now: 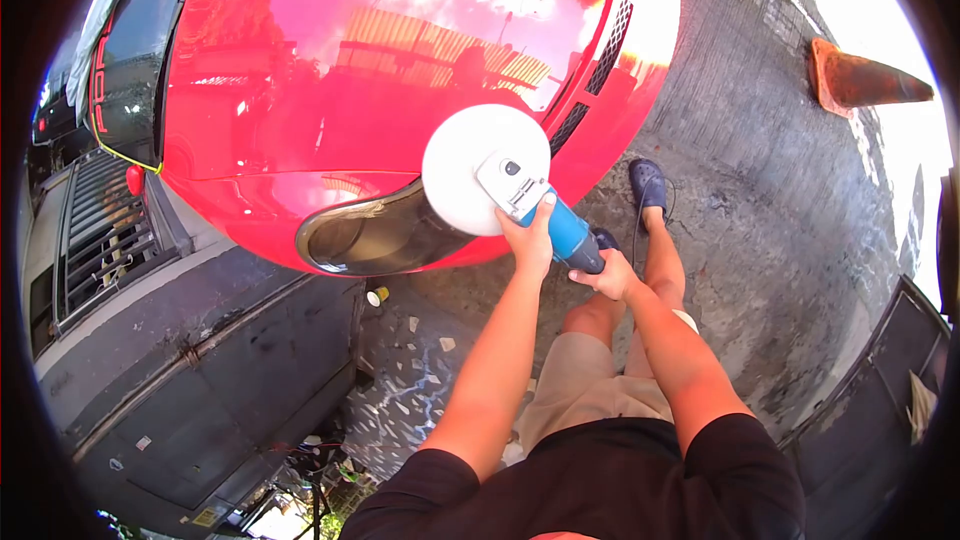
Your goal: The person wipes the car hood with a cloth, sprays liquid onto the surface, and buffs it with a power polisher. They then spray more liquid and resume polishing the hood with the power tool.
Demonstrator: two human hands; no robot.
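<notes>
Your left hand (530, 236) and right hand (607, 278) grip the blue polisher (545, 215); its white pad (470, 165) sits on the red car hood (350, 70).

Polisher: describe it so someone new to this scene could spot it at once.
Start at the red car filling the upper left. At its lower edge, beside the dark headlight, a round white pad lies against the paint. The polisher sits behind that pad, gripped by the left hand and right hand: the only tool here, grey head, blue body.
</notes>
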